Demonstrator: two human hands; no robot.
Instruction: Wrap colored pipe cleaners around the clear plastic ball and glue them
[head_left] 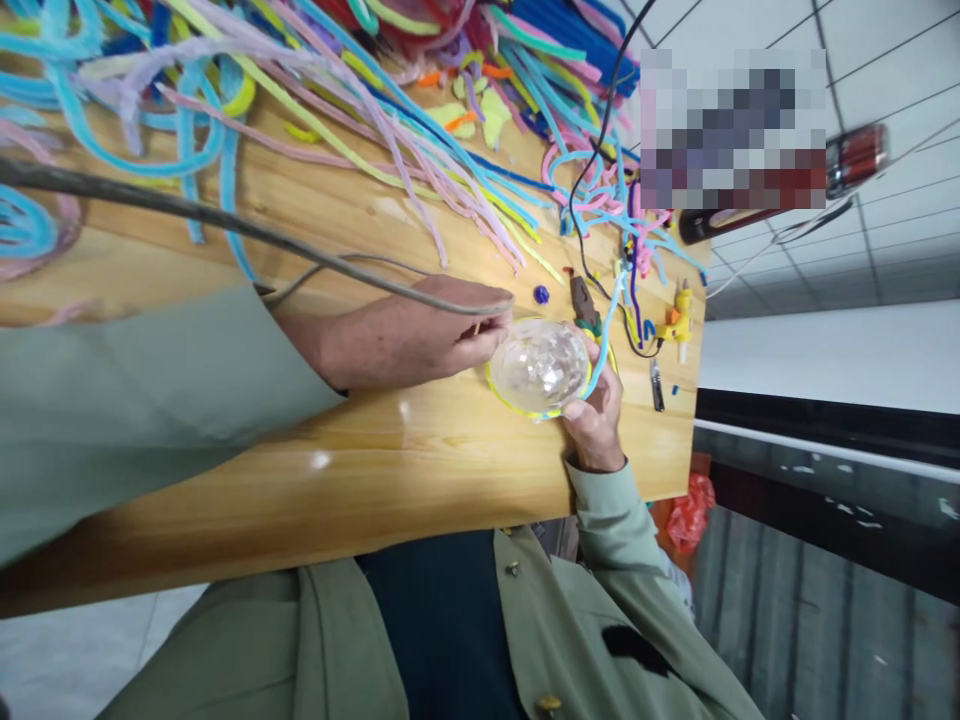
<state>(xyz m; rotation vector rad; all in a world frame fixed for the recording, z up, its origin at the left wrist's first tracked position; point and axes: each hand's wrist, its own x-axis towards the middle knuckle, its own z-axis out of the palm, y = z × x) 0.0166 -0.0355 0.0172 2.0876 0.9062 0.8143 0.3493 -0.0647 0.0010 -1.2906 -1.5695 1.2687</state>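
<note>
A clear, faceted bowl-like piece (546, 366) with a yellow and light-blue fuzzy strip around its rim is held above the wooden table. My right hand (599, 420) grips its right side, thumb on the rim, and a light-blue stem rises beside those fingers. At the bowl's upper left edge my left hand (435, 335) has its thumb and fingers pressed together; what they pinch is too small to tell. A long grey-brown cord (300, 240) runs from the left edge across to these fingertips. A small dark-blue ball (541, 295) lies just beyond the bowl.
Beyond my hands, pliers (582, 302), a yellow glue gun (679, 318) and a cutter knife (657, 385) lie on the table (450, 470). Many coloured fuzzy stems (360, 120) spread over its far side. A thin black cable (576, 200) crosses there. A red bag (690, 512) is past the right edge.
</note>
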